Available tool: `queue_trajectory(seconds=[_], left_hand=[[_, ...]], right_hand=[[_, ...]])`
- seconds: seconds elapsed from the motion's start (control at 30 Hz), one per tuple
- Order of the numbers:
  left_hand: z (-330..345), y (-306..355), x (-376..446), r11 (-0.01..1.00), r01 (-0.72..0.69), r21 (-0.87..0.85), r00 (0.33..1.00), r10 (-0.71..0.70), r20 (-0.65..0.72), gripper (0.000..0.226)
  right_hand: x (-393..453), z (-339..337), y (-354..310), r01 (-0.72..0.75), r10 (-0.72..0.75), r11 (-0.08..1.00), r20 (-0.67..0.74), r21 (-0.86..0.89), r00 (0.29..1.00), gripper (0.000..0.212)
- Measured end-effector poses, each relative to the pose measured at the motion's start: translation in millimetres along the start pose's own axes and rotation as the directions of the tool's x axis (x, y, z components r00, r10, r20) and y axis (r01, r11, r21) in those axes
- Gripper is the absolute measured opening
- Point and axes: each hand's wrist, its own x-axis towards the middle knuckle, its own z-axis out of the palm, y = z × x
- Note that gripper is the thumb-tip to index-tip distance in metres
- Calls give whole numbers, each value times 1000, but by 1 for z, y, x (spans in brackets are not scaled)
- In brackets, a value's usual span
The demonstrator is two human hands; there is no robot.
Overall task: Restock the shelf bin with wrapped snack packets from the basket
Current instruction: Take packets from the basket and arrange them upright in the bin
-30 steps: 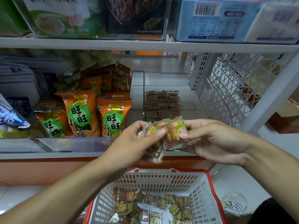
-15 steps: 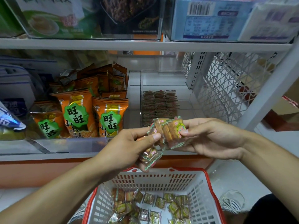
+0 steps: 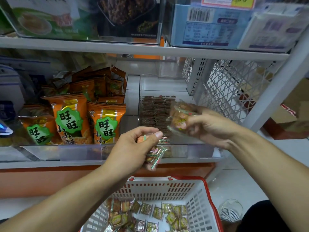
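Motion-blurred packets (image 3: 179, 118) in the right hand (image 3: 210, 129); basket (image 3: 202, 203) bottom cut off by the frame.

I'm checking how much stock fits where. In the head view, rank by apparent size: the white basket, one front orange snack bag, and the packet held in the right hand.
1. White basket, largest, though nearest the camera.
2. Front orange snack bag.
3. Packet in the right hand, smallest and motion-blurred.
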Motion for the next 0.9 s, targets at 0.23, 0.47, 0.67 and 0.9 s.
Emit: queue_trajectory(seconds=[0.23,0.47,0.67,0.9], left_hand=[[11,-7,0,997,73,30,997,-73,10,24],[12,-6,2,995,97,38,995,-98,14,16],[12,-5,2,993,116,18,993,-116,20,16],[10,-8,3,993,117,16,993,-117,25,15]], right_hand=[[49,-33,28,-293,-31,593,-385,-750,922,61],[79,-31,41,-385,-59,504,-475,-773,878,75],[83,-21,43,-392,-85,407,-461,-825,883,88],[85,-16,46,-372,-108,349,-432,-860,896,99]])
